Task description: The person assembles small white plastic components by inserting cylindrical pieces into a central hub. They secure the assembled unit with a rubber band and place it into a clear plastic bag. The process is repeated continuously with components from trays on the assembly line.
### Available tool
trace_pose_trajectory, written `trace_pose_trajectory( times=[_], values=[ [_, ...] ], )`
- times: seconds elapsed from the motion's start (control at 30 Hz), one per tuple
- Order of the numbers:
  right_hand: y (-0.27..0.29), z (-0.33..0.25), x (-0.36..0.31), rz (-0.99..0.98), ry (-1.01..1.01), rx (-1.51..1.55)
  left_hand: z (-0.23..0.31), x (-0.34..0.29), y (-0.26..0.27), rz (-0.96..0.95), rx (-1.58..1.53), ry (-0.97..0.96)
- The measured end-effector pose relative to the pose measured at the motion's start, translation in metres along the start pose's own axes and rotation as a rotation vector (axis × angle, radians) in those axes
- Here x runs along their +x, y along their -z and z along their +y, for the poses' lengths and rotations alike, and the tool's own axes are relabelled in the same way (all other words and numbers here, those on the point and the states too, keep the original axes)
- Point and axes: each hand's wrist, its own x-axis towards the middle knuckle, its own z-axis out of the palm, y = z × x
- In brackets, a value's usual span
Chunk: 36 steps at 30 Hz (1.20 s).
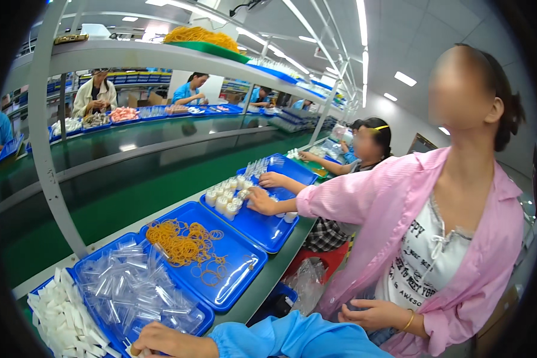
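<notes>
My right hand (168, 341), in a light blue sleeve (298, 335), reaches in from the lower edge. Its fingers are curled together at the near corner of a blue tray of clear plastic tubes (134, 286). A small pale piece shows at the fingertips, but the picture's edge cuts it off and I cannot make out what it is. Just left of this hand lies a heap of white plastic strips (65, 316) in another tray. Beyond the tubes, a blue tray (244, 265) holds a pile of orange rubber bands (182, 241). My left hand is not in view.
A person in a pink shirt (364, 179) stands close at my right, one hand (262, 201) at bundled white pieces (224, 200) in a farther blue tray. A white shelf post (42, 137) rises at left. Behind runs a green conveyor belt (137, 158); several people work beyond.
</notes>
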Motion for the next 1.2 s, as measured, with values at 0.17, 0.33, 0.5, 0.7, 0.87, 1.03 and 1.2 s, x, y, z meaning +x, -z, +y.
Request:
trace_pose_trajectory(
  times=[0.17, 0.33, 0.5, 0.7, 0.87, 1.03, 1.2],
  values=[
    [0.0, -0.014, 0.002, 0.012, -0.172, 0.15, 0.019, -0.002, 0.006, 0.055, -0.482, 0.509],
    [-0.007, -0.005, 0.003, -0.021, 0.075, -0.07, 0.01, -0.007, -0.001, 0.101, -0.946, 0.695],
    [0.004, -0.016, 0.014, -0.032, -0.123, -0.108, 0.009, -0.021, -0.004, 0.319, -0.865, 0.802],
    [-0.017, -0.005, -0.015, -0.268, -0.615, 0.478, 0.022, -0.029, 0.012, 0.242, -0.443, 0.634],
    [-0.027, -0.005, -0.011, -0.258, -0.605, 0.508, 0.023, -0.023, 0.019, 0.098, -0.094, 0.466],
    [-0.023, 0.005, -0.02, -0.275, -0.511, 0.347, 0.02, -0.019, 0.005, 0.111, -0.183, 0.471],
    [-0.021, 0.003, -0.014, -0.255, -0.487, 0.256, 0.02, -0.012, -0.001, 0.028, -0.191, 0.499]
  ],
)
